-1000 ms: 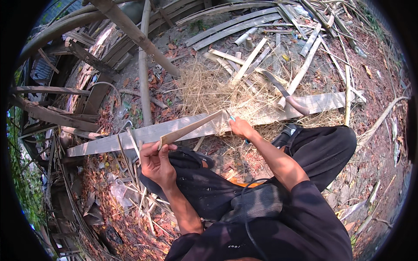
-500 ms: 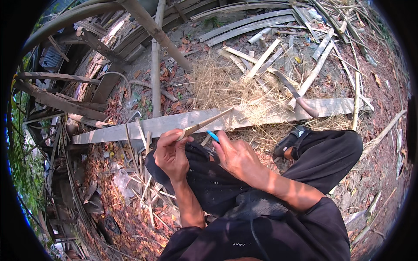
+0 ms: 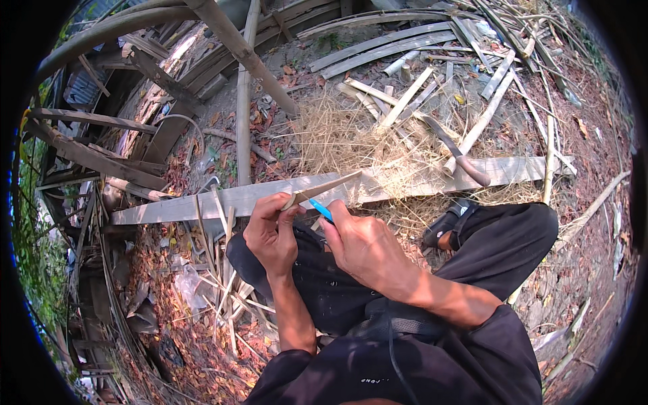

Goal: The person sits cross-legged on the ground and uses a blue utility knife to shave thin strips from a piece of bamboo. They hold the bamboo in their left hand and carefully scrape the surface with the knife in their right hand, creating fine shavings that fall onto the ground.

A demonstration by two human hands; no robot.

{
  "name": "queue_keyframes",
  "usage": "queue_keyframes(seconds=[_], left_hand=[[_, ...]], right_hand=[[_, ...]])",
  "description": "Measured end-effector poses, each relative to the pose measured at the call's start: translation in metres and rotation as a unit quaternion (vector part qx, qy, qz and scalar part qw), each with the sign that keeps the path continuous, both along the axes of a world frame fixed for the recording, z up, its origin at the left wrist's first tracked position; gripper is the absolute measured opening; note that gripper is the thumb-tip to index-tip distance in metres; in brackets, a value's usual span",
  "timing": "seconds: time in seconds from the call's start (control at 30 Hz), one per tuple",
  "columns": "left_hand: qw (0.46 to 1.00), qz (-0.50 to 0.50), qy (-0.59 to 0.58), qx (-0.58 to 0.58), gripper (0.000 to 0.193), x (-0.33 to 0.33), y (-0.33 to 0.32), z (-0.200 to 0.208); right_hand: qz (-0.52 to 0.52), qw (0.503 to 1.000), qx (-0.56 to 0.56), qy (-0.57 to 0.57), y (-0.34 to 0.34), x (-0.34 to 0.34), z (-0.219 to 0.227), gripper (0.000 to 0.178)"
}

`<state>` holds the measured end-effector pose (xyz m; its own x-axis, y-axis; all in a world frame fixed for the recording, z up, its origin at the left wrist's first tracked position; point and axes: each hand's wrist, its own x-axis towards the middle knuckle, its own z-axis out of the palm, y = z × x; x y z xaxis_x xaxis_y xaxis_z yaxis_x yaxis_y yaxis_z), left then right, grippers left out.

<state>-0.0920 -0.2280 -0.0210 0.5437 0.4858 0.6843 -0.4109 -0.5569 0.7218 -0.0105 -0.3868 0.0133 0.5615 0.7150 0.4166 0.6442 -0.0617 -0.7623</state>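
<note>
A tapered, pointed piece of bamboo (image 3: pixel 325 187) is pinched by its broad end between the thumb and fingers of my left hand (image 3: pixel 272 233). Its narrow tip reaches to the right over the board. My right hand (image 3: pixel 373 253) is closed around a slim blue tool (image 3: pixel 321 210), whose front end is at the bamboo's lower edge near my left fingers. The frames do not show whether it is a knife or a marker. Beneath the bamboo runs a long grey wooden board (image 3: pixel 253 199) on the ground.
On the board's right part rests a curved machete (image 3: pixel 451 145) with a wooden handle. Straw-like shavings (image 3: pixel 337 131) and split bamboo pieces (image 3: pixel 408 101) lie beyond it. Bamboo poles (image 3: pixel 244 108) stand at the back left. Thin strips (image 3: pixel 236 300) are strewn beside my left knee.
The blue tool and my right hand have moved slightly left, toward the bamboo's broad end. The bamboo has tilted a little flatter in my left hand.
</note>
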Motion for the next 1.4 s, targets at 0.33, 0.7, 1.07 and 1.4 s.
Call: queue_keyframes(seconds=[0.33,0.7,1.07,1.4], left_hand=[[1.000,-0.011,0.017,0.009,0.016,0.005,-0.004,0.003],[1.000,-0.018,-0.002,0.002,0.017,0.005,-0.002,0.002],[0.999,-0.020,0.017,0.024,0.017,0.005,-0.006,0.003],[1.000,0.012,-0.008,-0.011,0.016,-0.002,0.001,0.002]], right_hand=[[-0.006,0.997,-0.064,0.041,-0.007,0.013,-0.034,0.021],[-0.074,0.981,-0.177,-0.024,0.012,0.054,-0.122,0.025],[-0.065,0.971,-0.227,0.015,0.012,0.083,-0.185,0.027],[-0.074,0.963,-0.251,0.055,0.058,0.092,-0.222,0.026]])
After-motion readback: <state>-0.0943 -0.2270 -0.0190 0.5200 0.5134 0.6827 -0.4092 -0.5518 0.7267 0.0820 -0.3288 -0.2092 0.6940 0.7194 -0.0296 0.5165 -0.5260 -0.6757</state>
